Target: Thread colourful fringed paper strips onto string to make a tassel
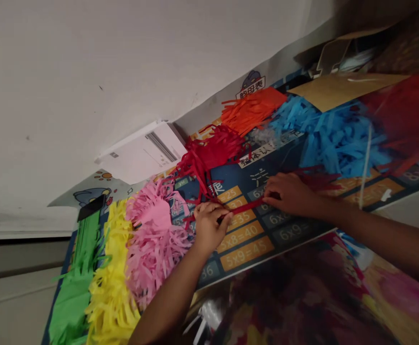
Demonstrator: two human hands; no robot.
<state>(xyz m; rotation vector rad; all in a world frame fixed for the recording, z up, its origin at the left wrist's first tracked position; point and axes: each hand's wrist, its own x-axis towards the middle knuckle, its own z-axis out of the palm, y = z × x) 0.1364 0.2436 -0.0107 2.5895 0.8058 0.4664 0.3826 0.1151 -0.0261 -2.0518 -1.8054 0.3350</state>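
My left hand (208,225) is closed in a pinch on one end of a red paper strip (247,206) that lies across a blue multiplication chart (252,239). My right hand (290,191) presses fingers down on the strip's other end. The strip leads back toward a pile of red paper strips (212,153) behind my left hand. A pink fringed paper pile (153,235) sits just left of my left hand.
Yellow strips (110,287) and green strips (76,282) lie at the left. Orange strips (250,110) and blue strips (331,139) lie at the back right, by brown cardboard (338,88). A white box (142,153) stands against the wall. Colourful fabric (320,297) fills the foreground.
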